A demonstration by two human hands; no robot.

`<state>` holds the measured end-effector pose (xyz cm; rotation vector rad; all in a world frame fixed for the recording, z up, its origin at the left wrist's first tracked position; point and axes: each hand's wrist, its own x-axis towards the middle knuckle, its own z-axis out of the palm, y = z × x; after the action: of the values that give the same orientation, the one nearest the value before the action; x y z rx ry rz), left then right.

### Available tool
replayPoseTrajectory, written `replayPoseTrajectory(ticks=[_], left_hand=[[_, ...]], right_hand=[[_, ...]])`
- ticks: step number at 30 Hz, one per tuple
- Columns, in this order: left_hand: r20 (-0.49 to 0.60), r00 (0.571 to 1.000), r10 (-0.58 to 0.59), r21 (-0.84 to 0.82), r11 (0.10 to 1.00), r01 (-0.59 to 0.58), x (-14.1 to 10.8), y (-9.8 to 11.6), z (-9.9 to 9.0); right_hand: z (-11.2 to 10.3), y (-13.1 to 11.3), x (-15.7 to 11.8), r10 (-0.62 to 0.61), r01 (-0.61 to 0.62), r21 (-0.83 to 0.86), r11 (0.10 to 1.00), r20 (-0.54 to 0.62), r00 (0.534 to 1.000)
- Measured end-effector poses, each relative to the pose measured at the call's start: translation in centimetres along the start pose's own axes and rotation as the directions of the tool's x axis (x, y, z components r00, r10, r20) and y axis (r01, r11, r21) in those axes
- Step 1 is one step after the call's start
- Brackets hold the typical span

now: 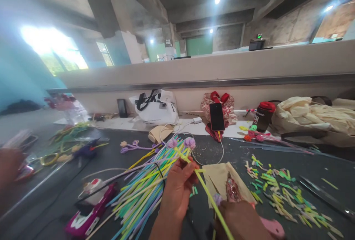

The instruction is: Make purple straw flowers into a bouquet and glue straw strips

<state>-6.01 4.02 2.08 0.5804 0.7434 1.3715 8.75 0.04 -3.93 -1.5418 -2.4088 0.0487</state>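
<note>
My left hand is closed around a yellow-green pipe-cleaner stem that carries purple pompom flowers at its upper end. The stem runs down to the right, past my right hand. My right hand is closed on pliers, whose tips point upward over a brown paper piece. Beside that hand is another small purple pompom. Just left of my left hand lies a large bundle of coloured pipe cleaners.
Cut pipe-cleaner pieces and scissors lie right. A phone leans on a patterned bag, near a dark bottle. A magenta tool lies lower left. Another person's hand shows at the left edge.
</note>
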Motion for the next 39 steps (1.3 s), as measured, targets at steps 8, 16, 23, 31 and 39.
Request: replayPoseTrajectory(ticks=[8, 16, 23, 31, 39], left_hand=[[0.124, 0.991, -0.042, -0.045, 0.998, 0.048, -0.4, 0.6, -0.5], [0.14, 0.987, -0.084, 0.039, 0.996, 0.08, -0.4, 0.1, -0.4], [0.135, 0.989, -0.061, 0.013, 0.998, 0.059, -0.1, -0.3, -0.4], [0.072, 0.995, -0.072, -0.07, 0.995, 0.077, 0.3, 0.1, -0.7], [0.073, 0.98, -0.184, -0.054, 0.981, 0.188, 0.4, -1.5, -0.7]], right_hand=[[3.2, -0.9, 1.0, 0.005, -0.032, -0.19, 0.981, -0.138, 0.99], [3.7, -1.0, 1.4, 0.04, -0.047, -0.16, 0.986, -0.051, 0.998], [3.6, -1.5, 1.7, 0.016, -0.043, -0.21, 0.977, -0.128, 0.992], [1.8, -0.5, 1.9, 0.227, -0.202, 0.274, 0.94, -0.062, 0.972], [-6.0, 3.0, 1.7, 0.442, -0.237, 0.94, 0.246, 0.108, 0.89]])
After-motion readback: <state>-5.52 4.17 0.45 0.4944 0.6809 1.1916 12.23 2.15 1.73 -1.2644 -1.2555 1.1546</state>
